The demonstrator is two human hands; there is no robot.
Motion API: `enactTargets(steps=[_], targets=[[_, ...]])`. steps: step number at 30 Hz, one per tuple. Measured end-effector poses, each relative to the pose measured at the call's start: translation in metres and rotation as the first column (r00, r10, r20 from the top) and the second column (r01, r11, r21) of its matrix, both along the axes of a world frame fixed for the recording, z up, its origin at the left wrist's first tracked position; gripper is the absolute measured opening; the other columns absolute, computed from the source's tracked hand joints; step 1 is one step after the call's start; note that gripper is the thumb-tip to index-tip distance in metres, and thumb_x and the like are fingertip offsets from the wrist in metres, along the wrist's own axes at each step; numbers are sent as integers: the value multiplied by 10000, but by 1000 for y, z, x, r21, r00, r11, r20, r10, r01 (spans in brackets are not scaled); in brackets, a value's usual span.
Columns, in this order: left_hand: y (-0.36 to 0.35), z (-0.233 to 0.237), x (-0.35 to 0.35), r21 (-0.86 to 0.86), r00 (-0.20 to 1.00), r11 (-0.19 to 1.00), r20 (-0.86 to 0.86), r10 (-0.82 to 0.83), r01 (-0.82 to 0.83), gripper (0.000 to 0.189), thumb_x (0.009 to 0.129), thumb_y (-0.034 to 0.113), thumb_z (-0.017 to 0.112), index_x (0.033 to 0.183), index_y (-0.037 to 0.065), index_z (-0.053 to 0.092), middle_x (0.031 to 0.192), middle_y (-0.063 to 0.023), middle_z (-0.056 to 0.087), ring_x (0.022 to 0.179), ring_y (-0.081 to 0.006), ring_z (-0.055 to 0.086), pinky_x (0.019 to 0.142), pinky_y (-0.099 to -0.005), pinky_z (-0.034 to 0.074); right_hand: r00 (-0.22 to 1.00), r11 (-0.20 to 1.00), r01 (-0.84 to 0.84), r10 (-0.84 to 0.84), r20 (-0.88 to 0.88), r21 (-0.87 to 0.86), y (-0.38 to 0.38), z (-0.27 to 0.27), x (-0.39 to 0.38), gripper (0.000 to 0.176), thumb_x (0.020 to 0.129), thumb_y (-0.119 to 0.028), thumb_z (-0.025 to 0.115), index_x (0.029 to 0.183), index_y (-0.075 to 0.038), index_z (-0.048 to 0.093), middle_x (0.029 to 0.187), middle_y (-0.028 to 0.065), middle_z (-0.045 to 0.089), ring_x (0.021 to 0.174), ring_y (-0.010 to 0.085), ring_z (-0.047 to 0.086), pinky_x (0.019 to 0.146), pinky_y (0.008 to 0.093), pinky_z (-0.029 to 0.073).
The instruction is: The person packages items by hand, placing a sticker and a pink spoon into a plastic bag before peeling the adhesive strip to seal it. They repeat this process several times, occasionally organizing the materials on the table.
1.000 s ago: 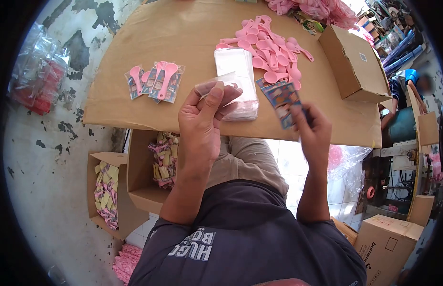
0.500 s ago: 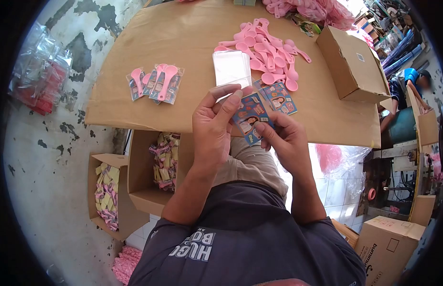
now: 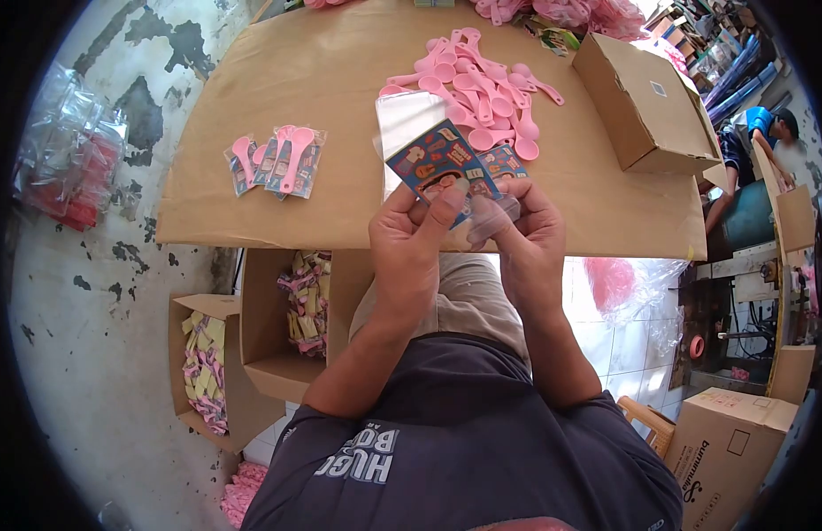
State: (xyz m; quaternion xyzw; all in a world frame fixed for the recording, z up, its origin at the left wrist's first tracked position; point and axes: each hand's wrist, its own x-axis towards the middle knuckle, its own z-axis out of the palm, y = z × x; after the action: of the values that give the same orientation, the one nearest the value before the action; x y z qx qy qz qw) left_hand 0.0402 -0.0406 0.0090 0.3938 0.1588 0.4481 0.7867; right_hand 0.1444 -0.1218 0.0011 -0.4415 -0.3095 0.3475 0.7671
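Between thumb and fingers, my left hand (image 3: 409, 252) grips a blue printed card (image 3: 433, 159), tilted above the table's near edge. My right hand (image 3: 533, 239) pinches a small clear plastic bag (image 3: 497, 215) close beside the card's lower right corner. Just beyond the hands lies a stack of clear bags (image 3: 407, 119), partly covered by the card. More printed cards (image 3: 502, 162) rest behind my right fingers. A heap of pink measuring spoons (image 3: 482, 88) spreads past them. To the left are several bagged spoons with cards (image 3: 296, 164).
An upturned cardboard box (image 3: 641, 106) sits at the table's right. Below the table's left side, two open cartons (image 3: 278, 367) (image 3: 238, 389) contain packed pieces. A person (image 3: 756, 137) works at far right. Clear bags (image 3: 70, 133) hang on the left wall.
The card has passed from my right hand to my left and is now higher and further left. My right hand now pinches the clear bag.
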Motion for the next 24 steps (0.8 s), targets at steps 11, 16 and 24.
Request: enactTargets(steps=[11, 16, 24], targets=[[10, 7, -6, 93, 993, 995, 108, -49, 39, 458, 1029, 37, 578, 1472, 16, 462, 1376, -160, 608, 1191, -170, 623, 996, -329, 527, 1000, 999, 7, -7, -17, -40, 8, 0, -13, 148, 994, -148, 699, 1061, -29, 642, 855, 24, 708, 693, 56, 637, 615, 221, 492], [21, 18, -11, 141, 923, 979, 335, -189, 149, 585, 1063, 60, 480, 1602, 133, 264, 1504, -284, 466, 1440, -347, 448, 1140, -495, 462, 999, 983, -30, 22, -44, -183, -4, 5, -22, 153, 962, -145, 734, 985, -51, 616, 852, 22, 697, 704, 45, 623, 622, 204, 476], [15, 14, -10, 67, 888, 961, 369, -273, 268, 532, 1098, 185, 471, 1575, 43, 282, 1068, -120, 650, 1029, -224, 681, 965, -432, 571, 999, 998, 23, -21, 29, -66, 18, -3, -29, 250, 920, -85, 768, 895, -95, 519, 844, -36, 576, 797, 18, 533, 708, 192, 436]])
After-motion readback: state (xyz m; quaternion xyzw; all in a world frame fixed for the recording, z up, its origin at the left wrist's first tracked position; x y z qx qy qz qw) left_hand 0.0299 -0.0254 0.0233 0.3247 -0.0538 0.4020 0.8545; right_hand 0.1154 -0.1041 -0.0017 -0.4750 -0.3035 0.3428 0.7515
